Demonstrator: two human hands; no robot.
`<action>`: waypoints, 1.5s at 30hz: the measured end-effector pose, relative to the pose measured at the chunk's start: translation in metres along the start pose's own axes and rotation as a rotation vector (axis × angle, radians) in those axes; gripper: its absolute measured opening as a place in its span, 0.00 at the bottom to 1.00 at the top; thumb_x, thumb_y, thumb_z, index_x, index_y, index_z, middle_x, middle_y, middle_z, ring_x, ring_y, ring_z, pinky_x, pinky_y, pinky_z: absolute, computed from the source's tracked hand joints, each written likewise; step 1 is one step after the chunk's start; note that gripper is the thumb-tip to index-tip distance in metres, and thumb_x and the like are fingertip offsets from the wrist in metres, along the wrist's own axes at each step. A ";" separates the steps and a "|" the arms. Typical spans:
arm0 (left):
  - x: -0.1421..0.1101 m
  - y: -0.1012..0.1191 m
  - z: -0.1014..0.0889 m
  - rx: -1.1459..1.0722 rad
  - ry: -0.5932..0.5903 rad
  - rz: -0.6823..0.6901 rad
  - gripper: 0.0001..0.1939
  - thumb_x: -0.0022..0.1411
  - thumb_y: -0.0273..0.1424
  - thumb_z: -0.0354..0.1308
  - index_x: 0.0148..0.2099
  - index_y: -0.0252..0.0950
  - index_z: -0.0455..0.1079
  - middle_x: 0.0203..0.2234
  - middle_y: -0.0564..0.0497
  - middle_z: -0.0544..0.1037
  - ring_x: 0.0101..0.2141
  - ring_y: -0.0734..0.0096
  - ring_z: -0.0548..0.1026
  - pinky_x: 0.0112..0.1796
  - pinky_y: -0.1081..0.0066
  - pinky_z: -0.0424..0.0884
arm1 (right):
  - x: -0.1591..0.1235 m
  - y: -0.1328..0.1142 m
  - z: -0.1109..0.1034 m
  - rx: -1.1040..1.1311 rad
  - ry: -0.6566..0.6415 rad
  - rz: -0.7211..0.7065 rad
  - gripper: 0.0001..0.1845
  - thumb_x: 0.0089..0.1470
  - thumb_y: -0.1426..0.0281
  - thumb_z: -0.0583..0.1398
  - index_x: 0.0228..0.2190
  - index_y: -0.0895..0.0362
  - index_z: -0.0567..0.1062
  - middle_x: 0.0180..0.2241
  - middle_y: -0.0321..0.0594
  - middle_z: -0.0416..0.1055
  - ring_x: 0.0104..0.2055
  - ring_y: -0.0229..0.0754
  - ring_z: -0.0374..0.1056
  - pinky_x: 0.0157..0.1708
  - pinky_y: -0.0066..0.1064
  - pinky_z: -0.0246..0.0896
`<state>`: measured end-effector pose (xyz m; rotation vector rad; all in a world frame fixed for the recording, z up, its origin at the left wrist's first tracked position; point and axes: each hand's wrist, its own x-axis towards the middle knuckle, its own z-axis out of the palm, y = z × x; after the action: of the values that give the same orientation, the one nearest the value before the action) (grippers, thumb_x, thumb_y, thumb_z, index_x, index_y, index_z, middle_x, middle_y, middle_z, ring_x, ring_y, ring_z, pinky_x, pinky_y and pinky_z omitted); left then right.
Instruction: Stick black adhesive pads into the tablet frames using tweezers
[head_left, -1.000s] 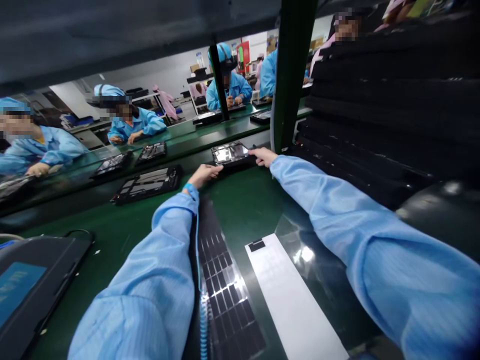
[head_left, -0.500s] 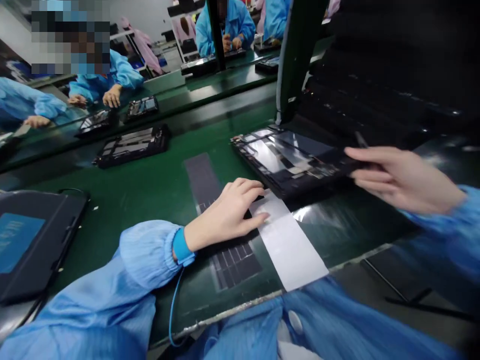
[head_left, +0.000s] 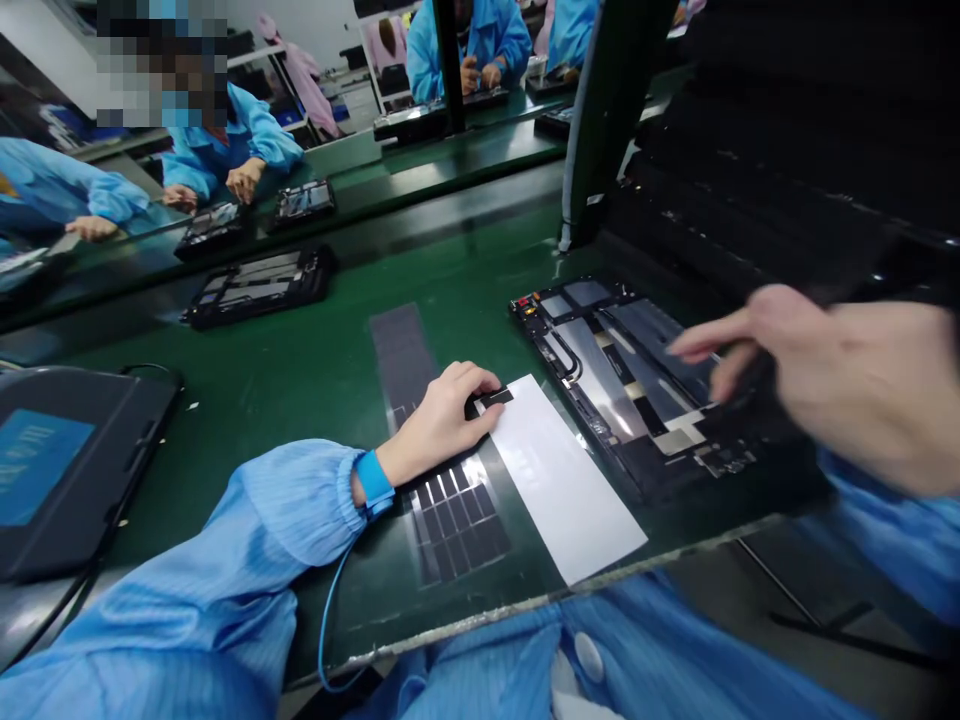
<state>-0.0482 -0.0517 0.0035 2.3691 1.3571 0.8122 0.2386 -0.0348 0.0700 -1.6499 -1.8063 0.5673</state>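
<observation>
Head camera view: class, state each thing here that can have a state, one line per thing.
Left hand: resting on the white strip, fingertips at a small black tab.
Right hand: raised, blurred, above the tablet housing.
Black rectangular tablet housing: flat on the green mat, inner parts exposed.
White paper strip: lying flat.
Dark sheet of black rectangular pads: flat, far part bare.
Blue wrist strap: fastened, blue cord trailing.

Bright, even overhead light fills the view; glare streaks the tablet housing, the right hand is motion-blurred, and wide-angle distortion bends the edges.
</observation>
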 end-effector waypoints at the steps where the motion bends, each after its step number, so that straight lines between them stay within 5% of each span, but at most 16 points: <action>1: 0.000 0.000 0.000 0.004 0.010 -0.006 0.06 0.55 0.27 0.55 0.37 0.32 0.68 0.30 0.50 0.71 0.32 0.72 0.69 0.35 0.72 0.68 | 0.006 -0.018 0.015 0.092 -0.098 0.018 0.32 0.55 0.48 0.44 0.20 0.57 0.73 0.18 0.43 0.70 0.16 0.32 0.63 0.17 0.28 0.58; 4: 0.000 0.001 -0.001 -0.008 0.000 0.014 0.03 0.55 0.25 0.54 0.34 0.32 0.68 0.30 0.49 0.72 0.33 0.72 0.69 0.36 0.71 0.68 | 0.023 -0.047 0.059 0.181 -0.484 -0.286 0.25 0.55 0.54 0.51 0.21 0.59 0.72 0.16 0.39 0.68 0.18 0.34 0.65 0.19 0.26 0.59; 6: -0.001 0.000 -0.001 -0.014 -0.013 0.042 0.04 0.55 0.24 0.54 0.34 0.31 0.68 0.31 0.48 0.71 0.34 0.72 0.69 0.36 0.72 0.68 | 0.031 -0.047 0.081 0.184 -0.542 -0.522 0.16 0.53 0.59 0.55 0.26 0.60 0.73 0.24 0.39 0.72 0.23 0.34 0.67 0.20 0.24 0.59; 8: -0.001 -0.001 0.000 -0.011 -0.021 0.059 0.03 0.55 0.24 0.53 0.33 0.31 0.68 0.31 0.48 0.71 0.33 0.72 0.68 0.35 0.73 0.68 | 0.035 -0.040 0.093 0.173 -0.522 -0.615 0.12 0.52 0.63 0.57 0.30 0.60 0.72 0.29 0.39 0.72 0.24 0.33 0.67 0.20 0.24 0.59; 19: 0.004 0.001 -0.003 -0.008 -0.091 0.076 0.05 0.57 0.23 0.51 0.31 0.31 0.68 0.31 0.48 0.70 0.33 0.72 0.67 0.33 0.73 0.67 | 0.033 -0.036 0.101 0.214 -0.446 -0.577 0.05 0.49 0.69 0.60 0.25 0.58 0.70 0.25 0.37 0.71 0.22 0.34 0.67 0.18 0.23 0.61; 25: 0.007 0.004 -0.002 0.027 -0.079 0.029 0.05 0.55 0.23 0.53 0.29 0.30 0.69 0.27 0.49 0.69 0.29 0.74 0.67 0.31 0.74 0.66 | 0.032 -0.044 0.097 0.385 -0.557 -0.448 0.11 0.47 0.68 0.62 0.21 0.57 0.66 0.18 0.35 0.69 0.22 0.39 0.71 0.21 0.27 0.66; 33: 0.027 0.008 -0.006 0.085 -0.110 0.082 0.05 0.56 0.29 0.53 0.31 0.33 0.68 0.30 0.49 0.69 0.33 0.70 0.67 0.34 0.69 0.66 | 0.028 -0.008 0.072 0.443 -0.084 -0.346 0.11 0.49 0.70 0.60 0.20 0.56 0.64 0.18 0.35 0.67 0.19 0.39 0.69 0.19 0.29 0.65; 37: 0.040 0.015 0.009 -0.002 0.048 0.197 0.03 0.55 0.26 0.52 0.35 0.33 0.62 0.32 0.49 0.69 0.35 0.70 0.65 0.37 0.68 0.65 | 0.023 -0.002 0.080 0.432 -0.041 -0.427 0.13 0.51 0.72 0.58 0.19 0.56 0.62 0.16 0.34 0.65 0.19 0.36 0.67 0.19 0.28 0.64; 45: 0.037 0.012 0.023 -0.202 -0.022 0.218 0.10 0.52 0.22 0.50 0.36 0.36 0.53 0.43 0.45 0.69 0.41 0.68 0.67 0.39 0.68 0.66 | 0.022 -0.002 0.079 0.395 -0.085 -0.478 0.12 0.51 0.74 0.58 0.19 0.56 0.63 0.18 0.33 0.64 0.20 0.34 0.66 0.21 0.27 0.63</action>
<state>-0.0110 -0.0256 0.0037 2.3828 0.9687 0.9309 0.1817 -0.0056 0.0181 -0.9052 -1.9113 0.7218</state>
